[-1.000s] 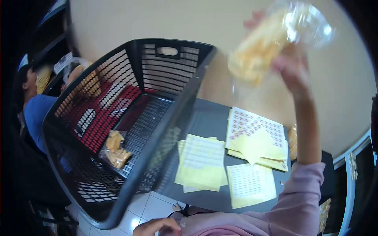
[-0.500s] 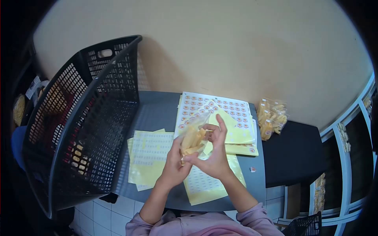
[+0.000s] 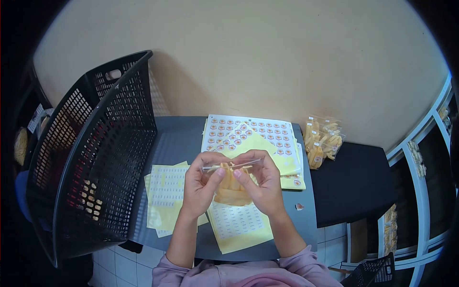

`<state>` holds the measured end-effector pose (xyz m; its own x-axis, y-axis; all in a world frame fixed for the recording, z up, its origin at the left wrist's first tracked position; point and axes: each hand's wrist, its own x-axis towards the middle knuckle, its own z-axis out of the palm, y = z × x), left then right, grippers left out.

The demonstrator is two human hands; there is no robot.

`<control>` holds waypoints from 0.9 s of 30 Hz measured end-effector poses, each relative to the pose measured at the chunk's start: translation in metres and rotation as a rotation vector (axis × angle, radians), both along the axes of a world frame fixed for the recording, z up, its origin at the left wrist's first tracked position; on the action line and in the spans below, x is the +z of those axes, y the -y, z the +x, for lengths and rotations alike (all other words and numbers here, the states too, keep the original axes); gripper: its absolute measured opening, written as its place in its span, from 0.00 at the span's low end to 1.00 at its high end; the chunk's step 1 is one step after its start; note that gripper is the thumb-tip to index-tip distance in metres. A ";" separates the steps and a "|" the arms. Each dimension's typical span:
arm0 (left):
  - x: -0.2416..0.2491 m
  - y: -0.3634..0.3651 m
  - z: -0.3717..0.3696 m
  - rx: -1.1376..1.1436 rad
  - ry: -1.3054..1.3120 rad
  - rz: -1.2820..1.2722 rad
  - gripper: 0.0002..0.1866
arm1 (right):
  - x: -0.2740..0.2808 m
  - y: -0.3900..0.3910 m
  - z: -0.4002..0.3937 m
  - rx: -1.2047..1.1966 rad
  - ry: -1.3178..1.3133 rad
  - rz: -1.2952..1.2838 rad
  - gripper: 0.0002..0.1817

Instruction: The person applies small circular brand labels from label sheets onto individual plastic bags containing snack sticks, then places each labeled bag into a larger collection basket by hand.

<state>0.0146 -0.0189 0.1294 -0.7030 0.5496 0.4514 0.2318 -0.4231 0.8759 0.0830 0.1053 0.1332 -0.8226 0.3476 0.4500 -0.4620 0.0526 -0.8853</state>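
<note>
Between my two hands is a clear plastic bag (image 3: 233, 195) of yellowish, stick-like snack pieces, held above the table. My left hand (image 3: 204, 184) grips one side of its top edge, thumb pressed inward. Opposite it, my right hand (image 3: 261, 184) pinches the other side in the same way. The bag's top edge runs across between both hands, and its filled part hangs below the thumbs. Behind the hands lie sheets of round logo stickers (image 3: 282, 136) with yellow backing. Under the bag is a sheet of small printed labels (image 3: 239, 225).
A large black perforated basket (image 3: 91, 143) stands at the left. Another pair of label sheets (image 3: 165, 196) lies beside it. Filled snack bags (image 3: 321, 143) lean at the wall on the right, near a black-covered surface (image 3: 354, 184). One loose sticker (image 3: 300, 206) rests near the table's right edge.
The bag has turned from tilted to hanging with its top edge level. My right hand has closed from spread fingers onto that edge. The view has shifted slightly.
</note>
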 end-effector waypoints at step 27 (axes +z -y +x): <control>0.017 -0.028 0.013 0.126 0.037 -0.001 0.20 | 0.009 -0.010 0.012 -0.106 -0.098 -0.113 0.25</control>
